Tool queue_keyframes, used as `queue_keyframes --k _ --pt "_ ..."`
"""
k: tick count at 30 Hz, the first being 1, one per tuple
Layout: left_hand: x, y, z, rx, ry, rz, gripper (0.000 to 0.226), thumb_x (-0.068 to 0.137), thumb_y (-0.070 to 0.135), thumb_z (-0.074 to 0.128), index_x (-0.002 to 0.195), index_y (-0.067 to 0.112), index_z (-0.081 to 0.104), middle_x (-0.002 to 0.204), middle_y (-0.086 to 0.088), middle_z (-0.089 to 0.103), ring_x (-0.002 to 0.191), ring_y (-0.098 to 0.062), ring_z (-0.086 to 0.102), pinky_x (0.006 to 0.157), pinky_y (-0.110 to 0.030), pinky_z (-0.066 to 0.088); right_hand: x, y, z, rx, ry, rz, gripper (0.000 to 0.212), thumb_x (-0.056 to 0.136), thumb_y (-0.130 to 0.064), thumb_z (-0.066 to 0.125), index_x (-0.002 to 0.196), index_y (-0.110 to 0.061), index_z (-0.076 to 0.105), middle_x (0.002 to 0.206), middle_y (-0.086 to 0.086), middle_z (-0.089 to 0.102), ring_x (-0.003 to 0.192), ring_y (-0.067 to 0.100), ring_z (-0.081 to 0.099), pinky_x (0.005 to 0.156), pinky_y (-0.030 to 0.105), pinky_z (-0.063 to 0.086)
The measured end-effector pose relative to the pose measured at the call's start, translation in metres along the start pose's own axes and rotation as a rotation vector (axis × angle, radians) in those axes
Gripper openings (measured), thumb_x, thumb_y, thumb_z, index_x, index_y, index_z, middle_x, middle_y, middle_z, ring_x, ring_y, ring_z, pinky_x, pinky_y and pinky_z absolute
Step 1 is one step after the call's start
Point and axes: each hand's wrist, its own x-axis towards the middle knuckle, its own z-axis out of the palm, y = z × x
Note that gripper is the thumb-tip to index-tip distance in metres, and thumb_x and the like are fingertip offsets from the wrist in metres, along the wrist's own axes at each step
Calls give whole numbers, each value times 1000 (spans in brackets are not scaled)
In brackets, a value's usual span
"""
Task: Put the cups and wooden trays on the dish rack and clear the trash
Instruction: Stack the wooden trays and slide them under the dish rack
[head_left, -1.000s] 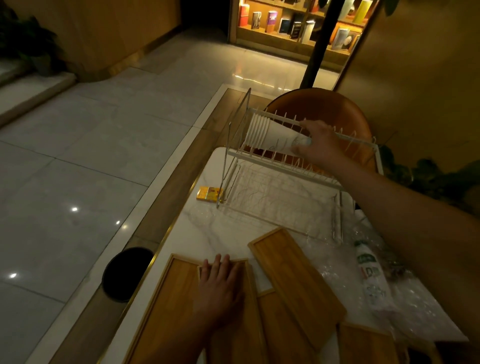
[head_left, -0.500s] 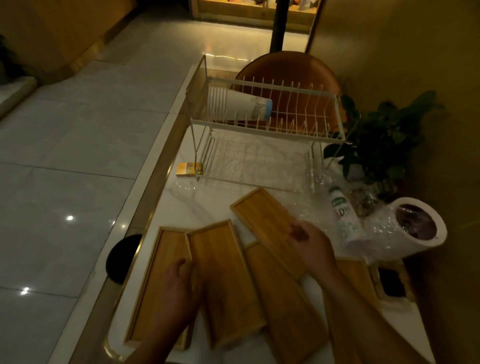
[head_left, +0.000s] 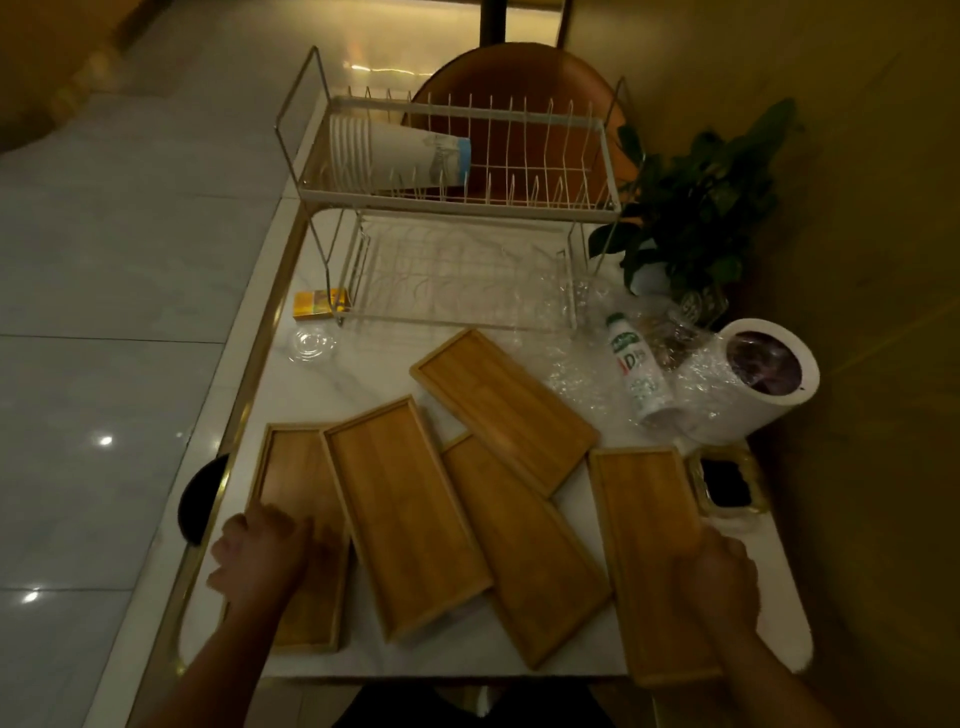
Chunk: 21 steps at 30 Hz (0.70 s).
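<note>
Several wooden trays lie loose on the white marble table (head_left: 322, 384). My left hand (head_left: 265, 551) sits with curled fingers on the leftmost tray (head_left: 291, 467), seemingly gripping it near its right rim. My right hand (head_left: 719, 582) curls over the right edge of the rightmost tray (head_left: 644, 519). Between them lie three overlapping trays (head_left: 405, 514), (head_left: 524, 561), (head_left: 504, 400). A stack of white paper cups (head_left: 395, 156) lies on its side on the left of the top tier of the two-tier wire dish rack (head_left: 519, 208).
Trash lies at the right: a plastic bottle (head_left: 636, 374), crumpled clear wrap (head_left: 576, 374) and a wrapped white cylinder (head_left: 769, 374). A clear lid (head_left: 311, 343) and yellow box (head_left: 319, 302) sit left of the rack. Nearby are a gold dish (head_left: 727, 483), plant (head_left: 696, 208), chair (head_left: 509, 78) and black floor bin (head_left: 200, 499).
My right hand left the cup stack on the rack's top tier and came down to the rightmost tray. My left hand shifted onto the leftmost tray. The view tilted down.
</note>
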Motion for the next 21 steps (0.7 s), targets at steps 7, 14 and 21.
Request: queue_keyframes --k 7,14,21 --pt "-3 -8 3 -176 -13 -12 51 87 33 65 126 2 55 125 -28 57 116 -47 53 103 -59 40 9 3 8 252 -35 103 29 88 -5 56 115 0 65 101 23 68 87 38 61 76 39 48" --pt "-19 -16 2 -654 -246 -47 44 92 18 62 134 6 59 117 -17 67 98 -32 65 89 -48 54 -12 -13 15 323 -32 155 32 89 0 54 120 -2 62 117 22 65 104 41 60 83 43 48" --pt "-31 -10 6 -761 -380 -47 15 90 15 61 100 18 72 100 -11 70 88 -30 65 66 -36 51 -22 -23 13 231 72 148 26 92 -2 49 115 -3 61 107 22 68 92 39 63 77 43 49"
